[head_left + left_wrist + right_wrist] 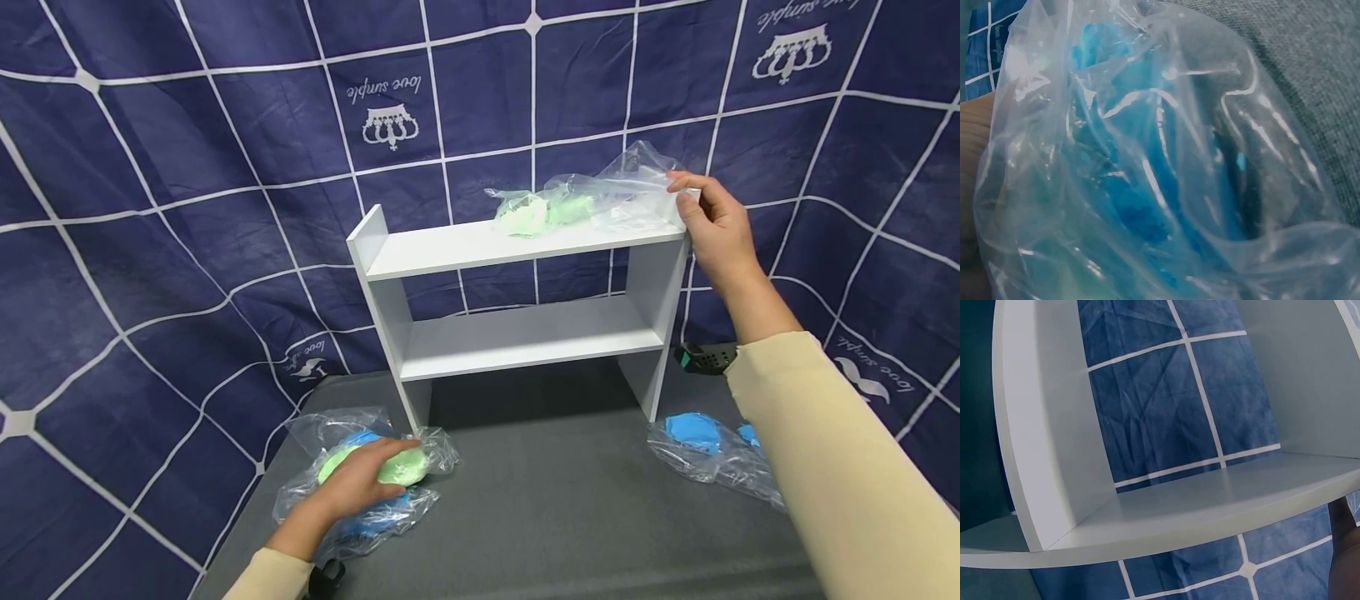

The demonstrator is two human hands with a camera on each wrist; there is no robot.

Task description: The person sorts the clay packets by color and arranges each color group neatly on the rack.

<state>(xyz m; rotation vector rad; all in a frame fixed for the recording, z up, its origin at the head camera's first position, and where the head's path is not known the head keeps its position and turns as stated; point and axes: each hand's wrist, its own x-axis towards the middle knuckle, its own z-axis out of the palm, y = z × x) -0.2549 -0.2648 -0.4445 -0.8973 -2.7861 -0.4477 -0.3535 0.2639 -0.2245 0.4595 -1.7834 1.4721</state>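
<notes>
A clear plastic bag with pale green contents (pixel 525 217) lies along the top board of the white shelf (pixel 442 250). At its right end, beside the shelf's side panel, my right hand (pixel 720 225) pinches the bag's loose plastic between thumb and fingers. In the right wrist view only a dark part of that hand (pixel 1344 562) shows. My left hand (pixel 360 483) grips a bagged pale green bundle (pixel 405 468) on the grey table, thumb on the near side. Bagged blue bundles (pixel 375 521) lie around it; the left wrist view shows blue contents (pixel 1141 200) through crinkled plastic.
More bagged blue bundles (pixel 693 432) lie on the grey table (pixel 540 500) right of the shelf, partly behind my right sleeve. A black perforated object (pixel 708 358) sits behind them. A navy curtain with white lines (pixel 487 92) hangs behind the shelf.
</notes>
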